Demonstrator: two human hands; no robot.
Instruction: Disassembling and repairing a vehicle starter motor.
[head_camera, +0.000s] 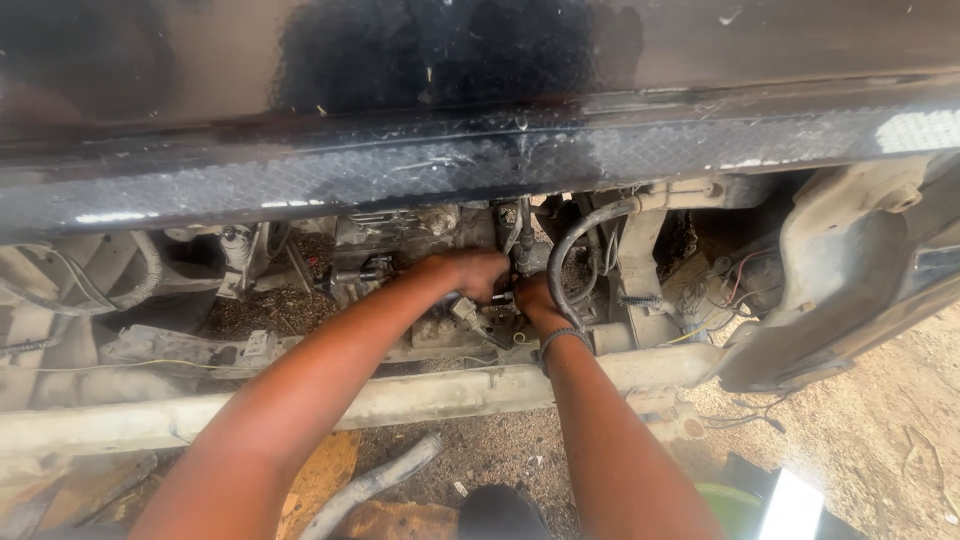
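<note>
Both arms outstretched, left hand (470, 272) and right hand (535, 300) gripping engine fitting (500, 298)

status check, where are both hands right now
Left hand and right hand together on small dirty metal fitting, grip unclear. Curved black rubber hose close beside right hand.

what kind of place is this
Probably an outdoor or roadside car repair spot. Both hands, left hand and right hand, reach into a vehicle's exposed, dusty underside below a dark body panel, among hoses and wires, over bare dirt ground.
</note>
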